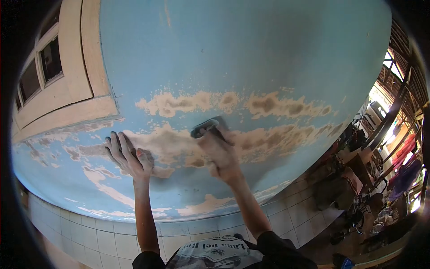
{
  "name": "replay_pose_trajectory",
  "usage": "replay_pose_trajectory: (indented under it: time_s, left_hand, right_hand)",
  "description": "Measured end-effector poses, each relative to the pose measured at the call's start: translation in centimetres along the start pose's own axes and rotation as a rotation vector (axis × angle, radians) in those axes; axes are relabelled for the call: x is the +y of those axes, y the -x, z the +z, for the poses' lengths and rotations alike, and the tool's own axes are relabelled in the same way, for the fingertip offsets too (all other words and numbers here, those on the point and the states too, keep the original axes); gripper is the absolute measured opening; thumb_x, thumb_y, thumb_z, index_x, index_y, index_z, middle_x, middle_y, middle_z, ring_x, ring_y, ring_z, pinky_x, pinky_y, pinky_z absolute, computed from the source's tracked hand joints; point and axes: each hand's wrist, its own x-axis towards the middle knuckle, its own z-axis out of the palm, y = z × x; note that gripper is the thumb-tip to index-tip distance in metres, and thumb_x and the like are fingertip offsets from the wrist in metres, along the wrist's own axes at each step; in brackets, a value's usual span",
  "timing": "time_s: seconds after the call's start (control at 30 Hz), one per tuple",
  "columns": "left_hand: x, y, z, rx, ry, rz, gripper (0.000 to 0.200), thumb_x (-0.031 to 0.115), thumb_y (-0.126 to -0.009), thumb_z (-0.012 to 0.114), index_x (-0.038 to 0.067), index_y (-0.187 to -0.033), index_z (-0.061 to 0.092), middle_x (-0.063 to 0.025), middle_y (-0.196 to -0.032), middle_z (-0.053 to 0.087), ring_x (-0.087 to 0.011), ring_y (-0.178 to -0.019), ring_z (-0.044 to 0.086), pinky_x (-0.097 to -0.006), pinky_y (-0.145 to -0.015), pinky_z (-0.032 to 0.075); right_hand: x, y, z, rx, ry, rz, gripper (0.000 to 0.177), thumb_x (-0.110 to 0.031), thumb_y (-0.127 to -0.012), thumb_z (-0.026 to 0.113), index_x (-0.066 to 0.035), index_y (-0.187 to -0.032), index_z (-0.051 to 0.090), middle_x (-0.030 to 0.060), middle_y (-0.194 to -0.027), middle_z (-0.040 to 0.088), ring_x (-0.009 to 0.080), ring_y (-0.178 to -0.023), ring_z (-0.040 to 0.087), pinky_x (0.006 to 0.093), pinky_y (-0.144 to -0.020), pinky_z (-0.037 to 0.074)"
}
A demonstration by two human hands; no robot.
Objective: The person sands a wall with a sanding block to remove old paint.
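Dust-covered, my left hand (pixel 126 155) lies spread against the light blue wall (pixel 201 49), its fingers pointing up and a little left. My right hand (pixel 218 150), partly blurred, grips a dark sanding block (pixel 209 127) and presses it to the wall to the right of my left hand. Around both hands the blue paint is worn through in pale beige patches (pixel 264 139) with grey-brown spots. Another band of such patches runs above the block.
A cream wooden window frame (pixel 71 67) is at the upper left. White floor tiles (pixel 170 244) run along the wall's foot. At the right are a cluttered heap of items (pixel 354 179), hanging cloths (pixel 405 175) and wooden slats.
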Motion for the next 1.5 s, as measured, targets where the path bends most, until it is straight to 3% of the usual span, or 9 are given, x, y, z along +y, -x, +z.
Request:
replay_pose_trajectory:
  time_s: [0.27, 0.37, 0.47, 0.67, 0.8, 0.9, 1.07, 1.17, 1.5]
  left_hand:
    - [0.4, -0.2, -0.1, 0.015, 0.003, -0.013, 0.054, 0.036, -0.098, 0.027, -0.002, -0.132, 0.044, -0.0227, -0.137, 0.041, -0.0412, -0.131, 0.033, -0.0554, -0.108, 0.019]
    - [0.3, -0.5, 0.2, 0.039, 0.014, 0.003, 0.055, 0.036, -0.098, 0.026, -0.002, -0.133, 0.044, -0.0222, -0.138, 0.041, -0.0407, -0.131, 0.033, -0.0553, -0.108, 0.019]
    - [0.4, -0.1, -0.2, 0.010, 0.021, 0.019, 0.055, 0.036, -0.098, 0.025, -0.002, -0.134, 0.042, -0.0220, -0.138, 0.040, -0.0406, -0.132, 0.032, -0.0554, -0.108, 0.019]
    - [0.2, -0.1, -0.2, -0.005, -0.029, 0.003, 0.055, 0.036, -0.098, 0.025, -0.002, -0.135, 0.041, -0.0229, -0.137, 0.040, -0.0418, -0.131, 0.032, -0.0560, -0.108, 0.020]
    - [0.0, -0.1, 0.0, -0.001, -0.020, 0.018, 0.058, 0.038, -0.098, 0.023, 0.000, -0.138, 0.037, -0.0206, -0.142, 0.035, -0.0399, -0.133, 0.029, -0.0543, -0.109, 0.018]
    - [-0.1, 0.0, -0.2, -0.028, 0.006, 0.008, 0.058, 0.039, -0.097, 0.023, 0.000, -0.138, 0.037, -0.0203, -0.143, 0.034, -0.0397, -0.134, 0.028, -0.0540, -0.109, 0.017]
    - [0.1, 0.0, -0.4, -0.033, 0.000, -0.011, 0.058, 0.038, -0.097, 0.023, 0.000, -0.138, 0.037, -0.0205, -0.143, 0.034, -0.0396, -0.134, 0.028, -0.0538, -0.110, 0.017]
    - [0.2, -0.1, -0.3, -0.021, 0.010, 0.002, 0.058, 0.038, -0.097, 0.024, 0.000, -0.138, 0.037, -0.0207, -0.143, 0.034, -0.0395, -0.134, 0.029, -0.0538, -0.109, 0.018]
    - [0.2, -0.2, -0.2, -0.002, -0.002, 0.010, 0.057, 0.038, -0.098, 0.023, -0.001, -0.137, 0.038, -0.0216, -0.141, 0.036, -0.0401, -0.133, 0.029, -0.0551, -0.109, 0.018]
  right_hand:
    - [0.6, 1.2, -2.7, 0.683, -0.036, 0.700, 0.048, -0.042, -0.100, 0.035, 0.003, -0.113, 0.045, 0.0056, -0.096, 0.047, 0.0159, -0.087, 0.048, 0.0366, -0.091, 0.044]
    - [-0.3, 1.7, 0.6, 0.196, 0.331, 0.022, 0.037, -0.025, -0.098, 0.036, -0.002, -0.125, 0.046, 0.0165, -0.134, 0.047, 0.0299, -0.119, 0.050, 0.0403, -0.096, 0.040]
    - [-1.5, 0.1, -1.0, -0.161, 0.067, 0.120, 0.029, -0.009, -0.086, 0.047, -0.001, -0.113, 0.055, 0.0214, -0.122, 0.057, 0.0333, -0.109, 0.058, 0.0424, -0.089, 0.047]
    - [0.9, 0.7, -6.0, 0.911, -0.516, 0.621, 0.019, -0.003, -0.090, 0.049, -0.002, -0.107, 0.057, 0.0099, -0.096, 0.061, 0.0218, -0.095, 0.061, 0.0384, -0.082, 0.049]
    - [0.0, 0.4, -2.3, 0.179, 0.605, 0.066, 0.020, -0.002, -0.086, 0.057, 0.000, -0.105, 0.057, 0.0089, -0.108, 0.057, 0.0187, -0.096, 0.058, 0.0295, -0.076, 0.049]
    - [1.8, 2.2, -4.2, 0.009, 0.246, 0.131, 0.025, -0.016, -0.095, 0.045, 0.001, -0.109, 0.057, 0.0143, -0.118, 0.054, 0.0257, -0.098, 0.057, 0.0370, -0.086, 0.045]
    - [0.8, -2.4, -6.3, 1.137, 0.111, 0.905, 0.030, -0.011, -0.093, 0.046, 0.007, -0.117, 0.052, 0.0187, -0.120, 0.054, 0.0294, -0.100, 0.056, 0.0359, -0.082, 0.046]
    - [2.5, 1.2, -4.8, 0.515, 0.716, 0.015, 0.034, -0.019, -0.095, 0.048, 0.008, -0.115, 0.052, 0.0173, -0.113, 0.056, 0.0287, -0.090, 0.055, 0.0366, -0.073, 0.047]
    - [2.4, 0.6, -4.4, 0.531, 0.803, -0.012, 0.037, -0.025, -0.093, 0.055, 0.006, -0.113, 0.053, 0.0138, -0.098, 0.060, 0.0268, -0.087, 0.057, 0.0347, -0.073, 0.048]
